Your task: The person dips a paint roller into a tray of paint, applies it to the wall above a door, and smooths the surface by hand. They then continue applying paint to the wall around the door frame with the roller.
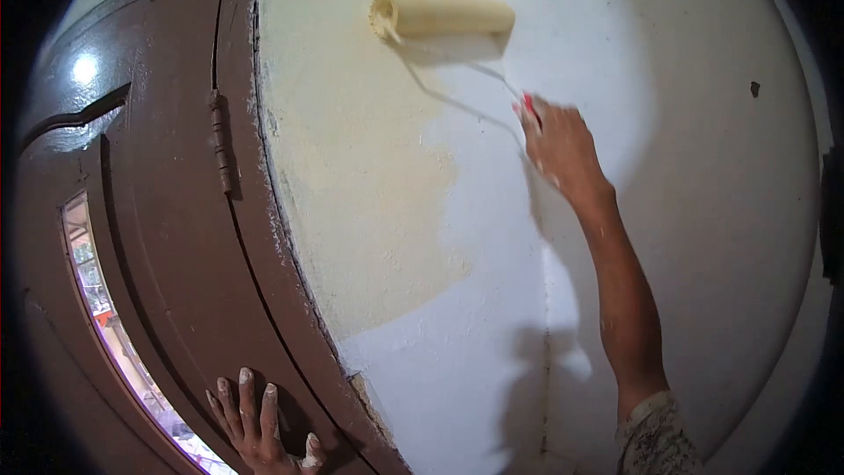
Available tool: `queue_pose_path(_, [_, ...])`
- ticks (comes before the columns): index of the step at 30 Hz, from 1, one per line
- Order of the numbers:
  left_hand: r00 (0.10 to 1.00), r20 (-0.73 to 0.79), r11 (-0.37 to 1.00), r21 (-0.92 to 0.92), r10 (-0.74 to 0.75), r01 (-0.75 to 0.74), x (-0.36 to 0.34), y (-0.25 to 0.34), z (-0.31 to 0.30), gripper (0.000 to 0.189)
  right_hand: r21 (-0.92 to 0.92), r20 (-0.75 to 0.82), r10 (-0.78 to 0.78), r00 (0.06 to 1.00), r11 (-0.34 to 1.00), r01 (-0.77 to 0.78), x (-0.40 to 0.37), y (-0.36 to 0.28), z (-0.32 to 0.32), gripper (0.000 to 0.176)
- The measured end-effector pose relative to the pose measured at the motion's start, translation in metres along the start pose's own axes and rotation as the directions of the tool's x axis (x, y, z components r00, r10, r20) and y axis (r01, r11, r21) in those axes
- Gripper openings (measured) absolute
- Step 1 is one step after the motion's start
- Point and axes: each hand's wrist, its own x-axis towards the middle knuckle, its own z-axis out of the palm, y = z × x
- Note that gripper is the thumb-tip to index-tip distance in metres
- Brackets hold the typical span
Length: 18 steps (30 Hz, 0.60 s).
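Observation:
My right hand (560,145) is closed around the red handle of a paint roller (453,16), arm stretched up and forward. The roller's cream-coated sleeve lies against the upper wall (492,202), its wire frame running down to my grip. Cream paint (369,211) covers the wall left of and below the roller, with an uneven edge against the white part. At the lower left, my left hand (259,431) rests flat on the brown door (158,237), fingers spread and tips smeared with paint.
A brown door frame (290,299) with a rough edge borders the painted wall. A hinge (221,142) joins it to the door, which has a narrow glass pane (123,334). A wall corner (547,343) runs down at centre right. A dark spot (754,89) marks the right wall.

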Motion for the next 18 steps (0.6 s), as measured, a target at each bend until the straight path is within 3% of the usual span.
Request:
queue_pose_path(4, [1.0, -0.006, 1.0, 0.001, 0.007, -0.007, 0.001, 0.0, 0.001, 0.057, 0.015, 0.098, 0.132, 0.986, 0.991, -0.135, -0.02, -0.007, -0.014, 0.032])
queue_pose_path(6, [1.0, -0.001, 1.0, -0.006, 0.003, -0.003, 0.001, 0.0, -0.001, 0.057, -0.069, -0.023, -0.035, 0.999, 0.997, 0.033, 0.01, -0.007, -0.014, 0.03])
queue_pose_path(8, [1.0, -0.005, 1.0, -0.013, 0.004, -0.004, 0.001, 0.0, -0.001, 0.057, -0.085, 0.048, 0.008, 0.999, 0.996, -0.004, 0.059, -0.009, -0.015, 0.031])
queue_pose_path(12, [1.0, -0.009, 1.0, -0.014, 0.017, -0.017, 0.0, -0.003, 0.0, 0.057, -0.041, -0.138, -0.109, 0.984, 0.994, 0.104, 0.161, -0.014, -0.005, 0.042])
queue_pose_path(14, [1.0, -0.007, 1.0, -0.015, 0.021, -0.021, -0.001, -0.004, 0.001, 0.057, -0.035, -0.192, -0.201, 0.961, 0.98, 0.198, 0.194, -0.023, -0.005, 0.026])
queue_pose_path(16, [1.0, -0.006, 1.0, -0.018, 0.018, -0.018, -0.005, -0.007, 0.005, 0.057, 0.055, -0.209, -0.111, 0.972, 0.991, 0.125, 0.185, -0.034, -0.006, 0.026])
queue_pose_path(17, [0.997, 0.065, 0.996, 0.083, -0.042, 0.037, -0.01, -0.01, 0.01, 0.058, 0.139, -0.224, -0.025, 0.974, 0.989, 0.057, 0.171, -0.042, -0.01, 0.026])
queue_pose_path(18, [0.986, 0.128, 0.979, 0.185, -0.108, 0.083, -0.013, -0.012, 0.014, 0.06, 0.068, -0.167, -0.025, 0.986, 0.997, 0.037, 0.152, -0.041, -0.006, 0.033])
